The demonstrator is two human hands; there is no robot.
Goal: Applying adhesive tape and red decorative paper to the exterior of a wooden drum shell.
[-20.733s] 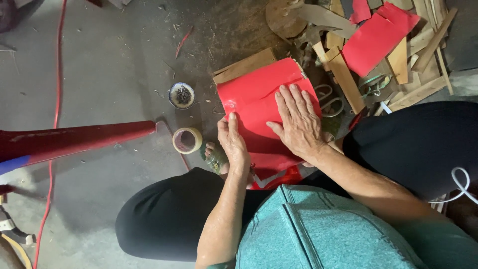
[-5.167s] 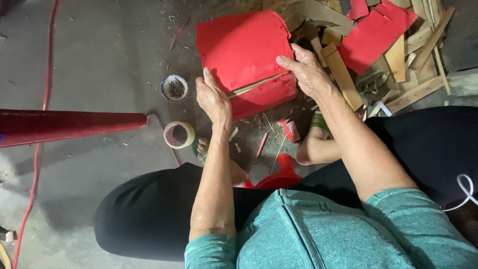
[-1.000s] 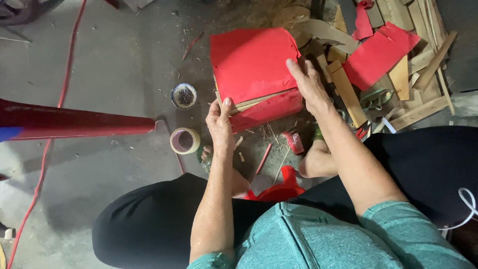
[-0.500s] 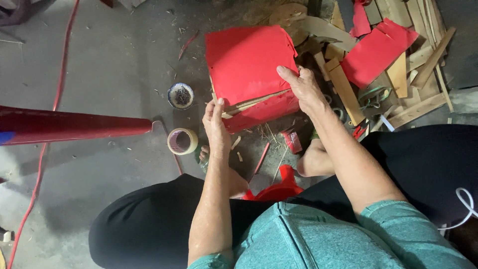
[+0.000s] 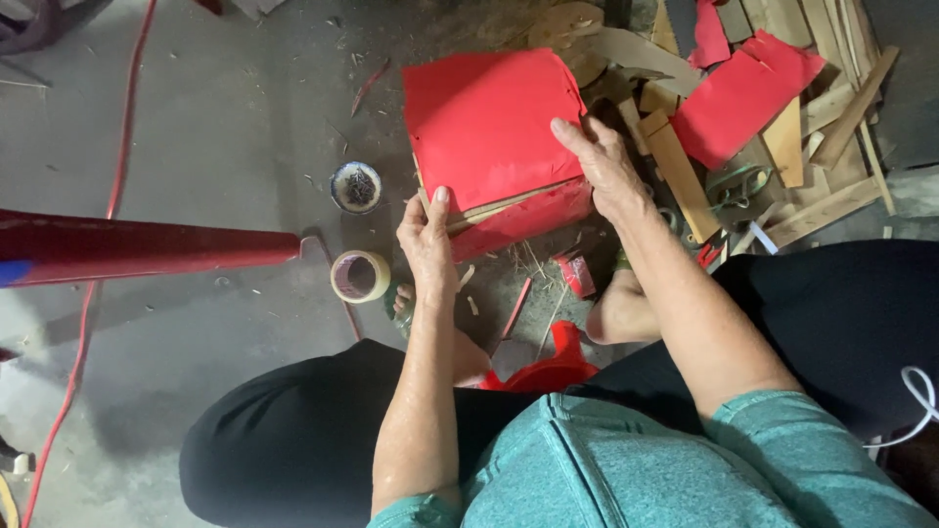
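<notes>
Both hands grip a red paper-covered cardboard box (image 5: 494, 137) held just above a dusty concrete floor (image 5: 196, 117): the left hand (image 5: 427, 244) clasps its near left corner, thumb pressed on the red top face and fingers curled underneath, while the right hand (image 5: 604, 168) lies spread over the right edge, fingers flat on the red paper. Bare brown cardboard shows as a thin strip along the box's near edge, between the top face and the darker red side. The person sits low, in black trousers and a teal shirt, with the box in front of the knees.

Left of the box, on the floor, sit a small round tin of dark bits (image 5: 356, 186) and, nearer the left hand, a roll of pale tape (image 5: 360, 277). A long red tapering pole (image 5: 147, 249) runs in from the left edge, its tip near the tape roll, and a thin red cord (image 5: 108, 215) trails down the floor. To the right lies a heap of cardboard offcuts (image 5: 685, 176), wooden strips (image 5: 851, 98) and a loose sheet of red paper (image 5: 743, 93), with green-handled scissors (image 5: 734, 186) among them.
</notes>
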